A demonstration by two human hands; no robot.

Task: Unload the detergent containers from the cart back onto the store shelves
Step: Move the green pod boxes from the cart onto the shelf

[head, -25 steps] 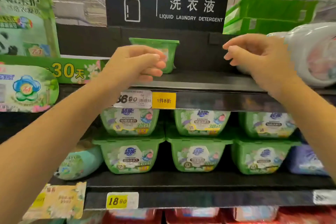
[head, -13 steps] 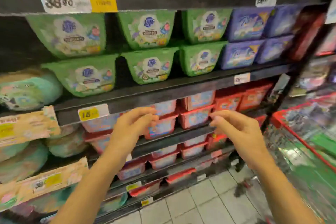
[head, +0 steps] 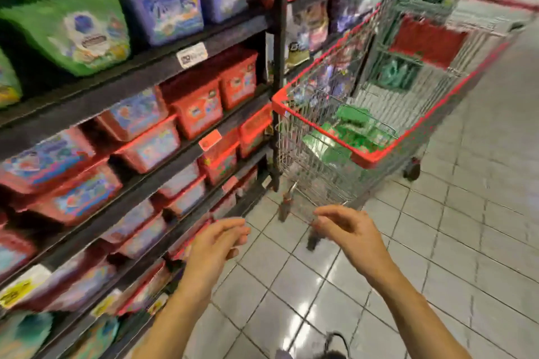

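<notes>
A wire shopping cart with a red rim stands on the tiled floor to the right of the shelves. Green detergent containers lie in its basket, blurred by motion. My left hand and my right hand hover low in front of me, short of the cart's near end. Both hold nothing, and their fingers hang loosely curled. The dark store shelves run along the left, stocked with green tubs, purple tubs and red tubs.
A black shelf upright stands right beside the cart's left corner. Grey tiled floor stretches to the right of and behind the cart. Price tags hang on the shelf edges.
My view has swung from the top shelf down and right to the cart. Both empty hands have dropped from the upper shelf to waist height near the cart.
</notes>
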